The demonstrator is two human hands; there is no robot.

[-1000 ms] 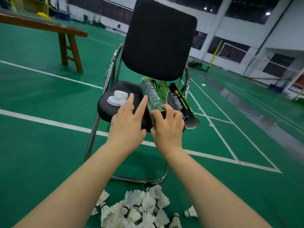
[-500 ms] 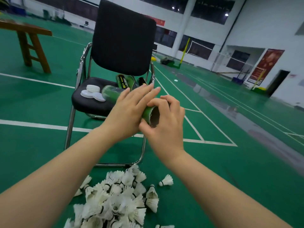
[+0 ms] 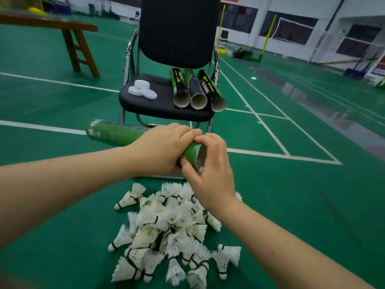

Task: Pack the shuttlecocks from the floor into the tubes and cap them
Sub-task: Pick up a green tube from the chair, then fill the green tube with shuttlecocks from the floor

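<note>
Green cardboard shuttlecock tube (image 3: 116, 134), lying level, is clasped by the left hand (image 3: 160, 151). The right hand (image 3: 212, 174) pinches its open rim above white feather shuttlecocks (image 3: 166, 230).

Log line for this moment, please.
left hand: gripping green tube | right hand: at its open end | shuttlecocks: piled on floor

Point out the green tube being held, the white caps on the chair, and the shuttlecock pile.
Green tube (image 3: 116, 134), head view, its body.
White caps (image 3: 142, 90), head view, the stack.
Shuttlecock pile (image 3: 166, 226), head view, its middle.
</note>
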